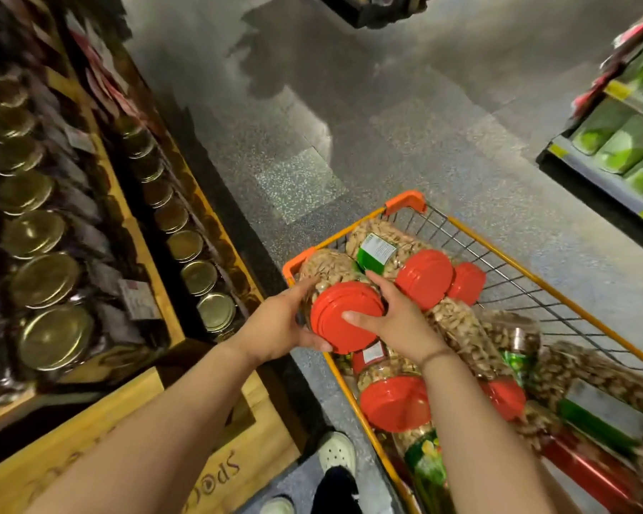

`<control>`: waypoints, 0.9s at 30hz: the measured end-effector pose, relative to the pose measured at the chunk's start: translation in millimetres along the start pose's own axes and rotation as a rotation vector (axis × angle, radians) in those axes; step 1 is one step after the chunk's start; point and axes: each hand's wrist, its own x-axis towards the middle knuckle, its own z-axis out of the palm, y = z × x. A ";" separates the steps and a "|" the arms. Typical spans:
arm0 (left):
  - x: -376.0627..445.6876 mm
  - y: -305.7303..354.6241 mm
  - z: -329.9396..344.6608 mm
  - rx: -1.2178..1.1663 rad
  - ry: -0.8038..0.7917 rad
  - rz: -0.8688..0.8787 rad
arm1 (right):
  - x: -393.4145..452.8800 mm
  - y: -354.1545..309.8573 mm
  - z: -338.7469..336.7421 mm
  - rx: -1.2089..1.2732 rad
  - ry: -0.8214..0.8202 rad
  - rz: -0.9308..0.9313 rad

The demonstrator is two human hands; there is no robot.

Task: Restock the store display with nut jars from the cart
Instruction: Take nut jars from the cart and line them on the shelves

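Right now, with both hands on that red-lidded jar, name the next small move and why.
Probably lift the jar over the cart's orange rim and swing it left toward the wooden display. The left hand and right hand already grip it at the cart's left corner.

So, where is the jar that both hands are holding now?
The clear plastic nut jar with the red lid sits mid-frame, over the near-left corner of the orange wire cart, between the left hand and right hand.
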 end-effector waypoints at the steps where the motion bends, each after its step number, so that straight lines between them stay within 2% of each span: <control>1: 0.3 -0.6 0.4 -0.020 0.000 -0.001 | 2.0 1.5 0.9 0.006 0.011 -0.007; 10: 0.0 7.7 -12.1 -0.102 -0.018 0.034 | 0.3 5.2 -0.4 0.115 0.085 -0.042; 15: -8.0 24.1 -16.2 -0.252 0.021 0.079 | -17.4 -8.3 -9.0 0.240 0.165 -0.127; 20: -29.2 37.2 -12.2 -0.541 0.124 0.052 | -40.7 -33.0 -21.9 0.257 0.231 -0.231; 27: -84.8 65.4 -22.7 -0.655 0.280 0.085 | -82.5 -76.7 -30.4 0.176 0.262 -0.369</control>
